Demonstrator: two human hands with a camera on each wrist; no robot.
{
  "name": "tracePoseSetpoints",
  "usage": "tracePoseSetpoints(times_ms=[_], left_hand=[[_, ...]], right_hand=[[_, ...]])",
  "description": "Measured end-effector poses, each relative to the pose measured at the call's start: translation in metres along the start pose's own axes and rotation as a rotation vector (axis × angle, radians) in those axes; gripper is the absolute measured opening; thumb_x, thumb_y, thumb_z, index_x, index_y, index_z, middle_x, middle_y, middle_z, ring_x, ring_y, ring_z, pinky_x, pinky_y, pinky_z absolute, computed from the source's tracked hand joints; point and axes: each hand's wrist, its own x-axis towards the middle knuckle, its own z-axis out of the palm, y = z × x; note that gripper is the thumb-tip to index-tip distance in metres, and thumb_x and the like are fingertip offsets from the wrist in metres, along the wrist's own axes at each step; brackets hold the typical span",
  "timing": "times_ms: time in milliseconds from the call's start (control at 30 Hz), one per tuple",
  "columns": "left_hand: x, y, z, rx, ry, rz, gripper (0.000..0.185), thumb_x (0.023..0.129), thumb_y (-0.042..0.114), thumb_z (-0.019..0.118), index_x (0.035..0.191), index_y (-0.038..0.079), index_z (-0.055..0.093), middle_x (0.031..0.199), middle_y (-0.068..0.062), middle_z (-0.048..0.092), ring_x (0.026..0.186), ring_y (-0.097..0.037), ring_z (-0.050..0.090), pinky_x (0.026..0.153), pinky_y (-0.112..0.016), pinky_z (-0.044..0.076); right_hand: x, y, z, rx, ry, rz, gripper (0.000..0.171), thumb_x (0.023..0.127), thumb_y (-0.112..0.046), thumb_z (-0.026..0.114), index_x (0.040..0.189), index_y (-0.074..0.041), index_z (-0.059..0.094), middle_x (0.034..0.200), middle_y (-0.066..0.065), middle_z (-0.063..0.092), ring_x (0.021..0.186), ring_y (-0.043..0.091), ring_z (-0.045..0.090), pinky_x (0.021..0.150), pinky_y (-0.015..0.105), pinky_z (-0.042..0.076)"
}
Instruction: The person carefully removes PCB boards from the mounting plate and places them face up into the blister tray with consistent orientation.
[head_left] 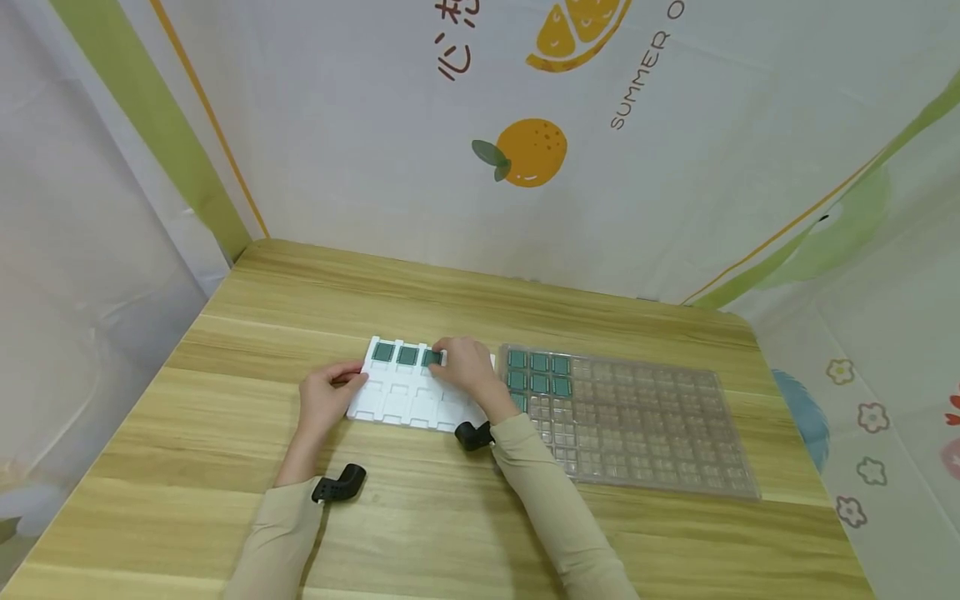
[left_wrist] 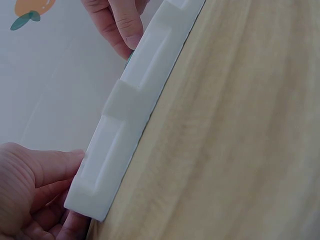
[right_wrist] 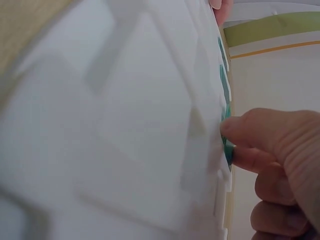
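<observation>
A white plastic tray (head_left: pixel 381 393) with moulded pockets lies on the table. My left hand (head_left: pixel 321 402) holds its left edge; in the left wrist view the thumb (left_wrist: pixel 62 165) lies against the tray's side and other fingers are partly under its corner. Two green square chips (head_left: pixel 395 354) sit in pockets of the far row. At the third pocket, my right hand (head_left: pixel 468 367) pinches another green chip (head_left: pixel 430 357) between thumb and finger, also visible in the right wrist view as a thin green piece (right_wrist: pixel 228 152). The right hand hides the tray's far right part.
To the right, a clear plastic tray (head_left: pixel 652 421) with many small compartments holds several green chips (head_left: pixel 539 362) in its left columns. It stands close beside the white tray. Wooden table (head_left: pixel 420 533) surrounds both, with a printed curtain (head_left: pixel 360 167) behind.
</observation>
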Motion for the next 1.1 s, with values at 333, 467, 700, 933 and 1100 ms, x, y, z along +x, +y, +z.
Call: tracePoseSetpoints(times_ms=[333, 467, 700, 933, 1100], left_hand=[[-0.001, 0.001, 0.001, -0.001, 0.004, -0.004, 0.019, 0.081, -0.003, 0.068, 0.099, -0.008, 0.07, 0.088, -0.023, 0.068, 0.068, 0.002, 0.054, 0.06, -0.009, 0.043], [-0.001, 0.001, 0.001, -0.002, -0.002, -0.011, 0.019, 0.081, -0.002, 0.067, 0.099, -0.008, 0.07, 0.088, -0.023, 0.068, 0.067, 0.004, 0.053, 0.06, -0.009, 0.043], [0.0, 0.001, 0.001, -0.004, 0.0, -0.008, 0.019, 0.082, -0.002, 0.067, 0.099, -0.008, 0.069, 0.088, -0.023, 0.068, 0.066, 0.006, 0.052, 0.061, -0.008, 0.043], [0.0, -0.001, 0.001, -0.01, -0.001, -0.001, 0.019, 0.081, -0.003, 0.067, 0.099, -0.008, 0.069, 0.088, -0.024, 0.067, 0.066, 0.006, 0.053, 0.06, -0.008, 0.043], [0.0, -0.001, 0.001, 0.004, -0.003, -0.009, 0.02, 0.082, -0.002, 0.067, 0.101, -0.007, 0.069, 0.089, -0.023, 0.067, 0.067, 0.006, 0.052, 0.061, -0.009, 0.043]], right_hand=[[-0.007, -0.001, -0.009, -0.002, 0.004, 0.003, 0.029, 0.085, -0.026, 0.069, 0.11, -0.012, 0.069, 0.051, -0.006, 0.041, 0.045, 0.006, 0.022, 0.042, 0.019, 0.02], [-0.014, 0.002, -0.012, -0.006, 0.019, -0.012, 0.027, 0.084, -0.024, 0.068, 0.108, -0.011, 0.07, 0.05, -0.007, 0.036, 0.045, 0.006, 0.023, 0.042, 0.019, 0.019], [-0.024, 0.008, -0.016, 0.009, 0.053, -0.047, 0.026, 0.084, -0.02, 0.067, 0.107, -0.008, 0.07, 0.047, -0.008, 0.03, 0.043, 0.007, 0.018, 0.041, 0.019, 0.016], [-0.031, 0.013, -0.022, 0.009, 0.059, -0.028, 0.027, 0.083, -0.02, 0.069, 0.107, -0.007, 0.07, 0.047, -0.008, 0.028, 0.044, 0.006, 0.015, 0.04, 0.019, 0.014], [-0.036, 0.017, -0.026, 0.015, 0.047, -0.011, 0.028, 0.083, -0.02, 0.069, 0.107, -0.006, 0.07, 0.047, -0.008, 0.027, 0.043, 0.006, 0.017, 0.04, 0.018, 0.016]])
